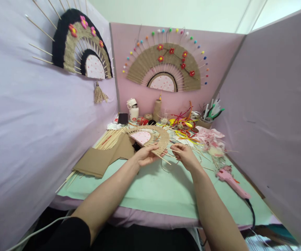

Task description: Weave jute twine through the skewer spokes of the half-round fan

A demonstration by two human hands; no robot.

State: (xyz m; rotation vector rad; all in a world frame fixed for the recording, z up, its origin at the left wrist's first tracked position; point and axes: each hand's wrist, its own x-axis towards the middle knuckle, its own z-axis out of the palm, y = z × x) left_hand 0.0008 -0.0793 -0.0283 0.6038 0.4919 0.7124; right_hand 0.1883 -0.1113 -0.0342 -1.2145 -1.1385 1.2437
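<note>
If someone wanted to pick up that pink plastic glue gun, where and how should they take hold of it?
Probably wrap the right hand, the nearer one, around the slim handle of the pink plastic glue gun, coming from above at the near right. The gun lies flat, that handle slanting toward the near right, where its black cord leaves; the bulkier head points away.

The place seems to be a small craft workshop: panels [43,122] stand around a green table [163,191], two fan-shaped decorations [150,62] hang on them, and upon the table lie a pink glue gun [233,183], thin sticks [106,140] and cut cardboard [93,162].
</note>
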